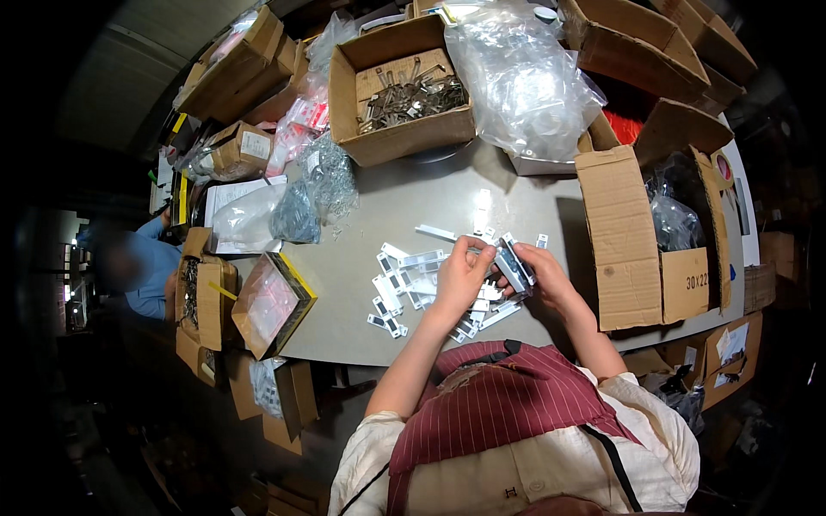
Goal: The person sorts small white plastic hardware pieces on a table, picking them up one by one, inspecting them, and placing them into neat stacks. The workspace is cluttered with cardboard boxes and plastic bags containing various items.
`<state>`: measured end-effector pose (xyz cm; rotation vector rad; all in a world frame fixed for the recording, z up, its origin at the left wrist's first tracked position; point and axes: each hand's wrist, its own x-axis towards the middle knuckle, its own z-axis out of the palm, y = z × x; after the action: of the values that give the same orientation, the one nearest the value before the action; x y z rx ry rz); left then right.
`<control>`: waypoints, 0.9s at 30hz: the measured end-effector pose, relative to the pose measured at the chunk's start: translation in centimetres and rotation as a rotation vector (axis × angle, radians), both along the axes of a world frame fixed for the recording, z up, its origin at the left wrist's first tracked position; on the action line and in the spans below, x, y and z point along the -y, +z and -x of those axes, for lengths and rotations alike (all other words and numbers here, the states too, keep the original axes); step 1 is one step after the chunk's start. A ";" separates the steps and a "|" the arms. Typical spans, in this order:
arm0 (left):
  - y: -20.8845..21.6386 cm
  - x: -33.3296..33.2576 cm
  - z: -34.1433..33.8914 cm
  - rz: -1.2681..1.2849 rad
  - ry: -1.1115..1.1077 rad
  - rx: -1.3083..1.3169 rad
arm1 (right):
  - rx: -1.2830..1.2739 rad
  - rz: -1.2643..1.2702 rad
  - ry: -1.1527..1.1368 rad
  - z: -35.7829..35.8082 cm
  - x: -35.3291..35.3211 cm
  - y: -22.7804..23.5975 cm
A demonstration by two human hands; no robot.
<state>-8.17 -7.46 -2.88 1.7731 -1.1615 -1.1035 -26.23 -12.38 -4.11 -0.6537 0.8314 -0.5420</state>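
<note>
Both my hands are together over a loose pile of small white parts (423, 273) on the grey table. These are narrow rectangular pieces, several with dark insets and small holes at the ends. My right hand (551, 277) is closed around a few long white-and-grey parts (514, 270), held side by side and tilted. My left hand (465, 279) is bent in a pinch, its thumb and forefinger against the near side of those parts. Whatever its fingertips grip is too small and covered to name. More white parts lie under and between my wrists.
An open carton of metal pieces (411, 99) stands at the back, beside a large clear plastic bag (520, 86). A tall open carton (621, 236) is at the right. Bags of small hardware (327, 181) and a yellow-edged box (274, 305) are left. A person in blue (153, 267) is far left.
</note>
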 end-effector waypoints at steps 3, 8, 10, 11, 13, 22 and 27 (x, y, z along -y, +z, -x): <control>1.6 0.4 -0.3 0.031 -0.207 0.155 | -0.057 0.069 0.087 0.4 -0.2 -0.5; 1.1 1.0 -0.3 0.310 -0.332 0.420 | -0.117 0.230 0.036 -0.1 -1.2 -0.5; 1.7 1.2 -0.4 0.361 -0.349 0.422 | -0.142 0.223 -0.010 -0.2 -1.5 -0.1; 1.5 1.1 -0.3 0.422 -0.352 0.462 | -0.155 0.261 -0.017 -0.1 -1.3 -0.5; 0.9 0.8 0.3 0.546 -0.358 0.541 | -0.181 0.336 -0.032 0.1 -0.8 -1.4; 0.9 0.0 0.0 0.062 -0.030 -1.516 | 0.059 -0.033 -0.288 -0.2 1.1 -2.6; -0.7 -1.0 0.1 -0.089 0.036 -1.657 | 0.109 -0.045 -0.449 1.5 3.2 -4.5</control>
<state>-8.28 -6.48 -3.55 0.4041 -0.0154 -1.9097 -27.72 -15.58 -8.65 -0.3902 0.8876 -0.9533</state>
